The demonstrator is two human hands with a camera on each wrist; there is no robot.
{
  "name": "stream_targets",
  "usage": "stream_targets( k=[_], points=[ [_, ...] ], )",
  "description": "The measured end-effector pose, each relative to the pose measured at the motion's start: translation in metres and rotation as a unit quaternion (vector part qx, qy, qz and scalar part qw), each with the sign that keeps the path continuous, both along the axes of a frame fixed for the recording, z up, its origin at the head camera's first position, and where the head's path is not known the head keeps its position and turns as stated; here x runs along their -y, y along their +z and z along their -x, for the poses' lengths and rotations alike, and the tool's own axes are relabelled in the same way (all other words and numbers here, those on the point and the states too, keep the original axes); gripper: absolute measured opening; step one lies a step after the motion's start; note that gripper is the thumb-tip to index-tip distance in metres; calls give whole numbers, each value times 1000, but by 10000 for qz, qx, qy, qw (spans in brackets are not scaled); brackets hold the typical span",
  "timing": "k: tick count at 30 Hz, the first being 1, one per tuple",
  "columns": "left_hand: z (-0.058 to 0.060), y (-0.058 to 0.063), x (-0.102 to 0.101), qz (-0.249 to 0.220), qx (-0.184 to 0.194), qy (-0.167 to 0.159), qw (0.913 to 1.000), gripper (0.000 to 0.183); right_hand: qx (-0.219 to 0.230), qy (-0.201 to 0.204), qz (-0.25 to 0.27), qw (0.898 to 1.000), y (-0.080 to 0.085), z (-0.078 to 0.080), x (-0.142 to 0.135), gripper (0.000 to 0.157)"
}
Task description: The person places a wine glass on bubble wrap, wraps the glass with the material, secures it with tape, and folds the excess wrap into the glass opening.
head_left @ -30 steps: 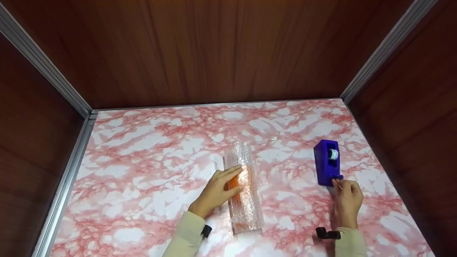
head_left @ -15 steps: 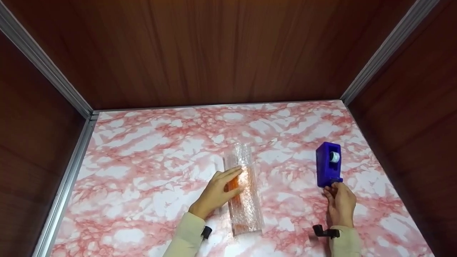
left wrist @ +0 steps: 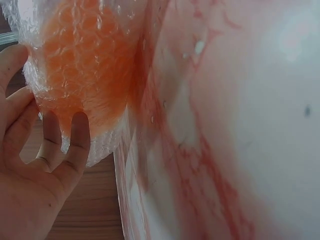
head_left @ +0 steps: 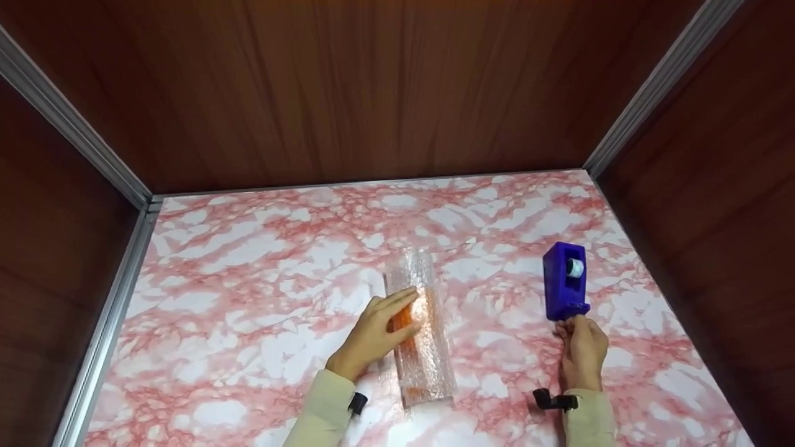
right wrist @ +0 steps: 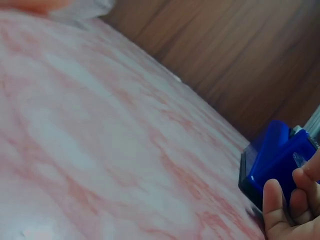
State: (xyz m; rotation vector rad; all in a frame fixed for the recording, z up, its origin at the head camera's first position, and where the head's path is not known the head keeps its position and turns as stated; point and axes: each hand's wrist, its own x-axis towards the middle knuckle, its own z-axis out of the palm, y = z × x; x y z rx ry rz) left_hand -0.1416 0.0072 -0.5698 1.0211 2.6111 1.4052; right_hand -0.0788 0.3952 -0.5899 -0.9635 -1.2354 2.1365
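Observation:
A bubble-wrapped package (head_left: 428,354) with something orange inside lies lengthwise on the table. My left hand (head_left: 372,335) holds it from the left side, fingers over the top and thumb nearer me. In the left wrist view, curled fingertips press into the bubble wrap (left wrist: 85,65). To the right stands a blue-purple tape dispenser (head_left: 557,285) with a small roll of tape (head_left: 574,267) in it. At its front cutter end, my right hand (head_left: 584,351) pinches the tape; a clear bit of tape (right wrist: 299,159) shows beside the fingers in the right wrist view.
The table (head_left: 248,298) has a red and white marbled top. Brown wood-grain panels (head_left: 372,93) rise behind it and on both sides, joined by metal corner rails (head_left: 658,93). Black wrist mounts (head_left: 554,400) stick out from the sleeves.
My right hand has shifted left and slightly toward me, from the dispenser's right front corner to just below its cutter. The left hand keeps its hold on the package.

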Motion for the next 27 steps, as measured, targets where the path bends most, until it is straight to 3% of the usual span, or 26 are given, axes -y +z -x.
stream_targets(
  k=[5,10,14,16,18,19,22,25,27],
  points=[
    [0,0,0,-3,112,9,9999,61,136,387,-321,9986,-2,-8,8,24],
    [1,0,0,-37,85,-17,10000,61,-201,1162,-755,9902,-4,-17,26,17],
    [2,0,1,-70,44,-16,10000,61,-315,1939,-976,9756,4,-18,42,26],
    [2,0,0,-78,52,-27,10000,61,-360,2393,-1350,9608,11,-17,50,32],
    [2,1,0,-86,22,-52,9999,62,-411,2892,-2110,9328,19,-12,57,29],
    [3,1,-1,-89,12,-68,9999,62,-543,3126,-2526,9141,23,-8,62,24],
    [4,2,-3,-99,-52,-116,9999,63,-927,3557,-3898,8443,36,4,76,9],
    [4,3,-5,-77,-71,-114,9999,64,-1268,3907,-4643,7846,48,17,94,10],
    [4,3,-6,-42,-80,-90,9999,64,-1369,4153,-4893,7546,55,24,106,13]
  ],
)
